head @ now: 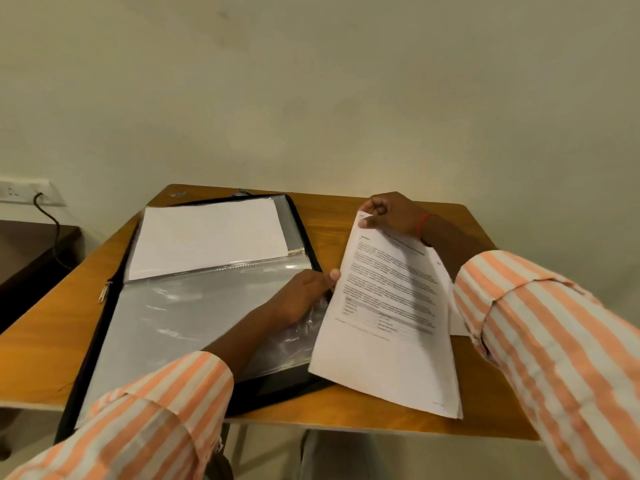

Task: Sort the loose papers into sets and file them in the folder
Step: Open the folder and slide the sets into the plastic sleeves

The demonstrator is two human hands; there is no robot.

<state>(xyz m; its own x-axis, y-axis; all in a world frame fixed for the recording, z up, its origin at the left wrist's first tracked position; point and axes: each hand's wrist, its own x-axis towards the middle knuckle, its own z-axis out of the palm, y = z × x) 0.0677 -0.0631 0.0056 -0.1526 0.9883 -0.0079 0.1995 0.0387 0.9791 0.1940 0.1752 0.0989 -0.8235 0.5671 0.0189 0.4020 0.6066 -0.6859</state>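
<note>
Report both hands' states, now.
Left hand: open, resting on the clear plastic sleeve of the black zip folder.
Right hand: pinching the top corner of the printed white paper set.

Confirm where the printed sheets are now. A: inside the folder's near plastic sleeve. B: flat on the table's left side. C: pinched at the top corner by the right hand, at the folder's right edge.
C: the right hand pinches the top corner of the printed sheets, whose lower end lies over the right edge of the folder.
</note>
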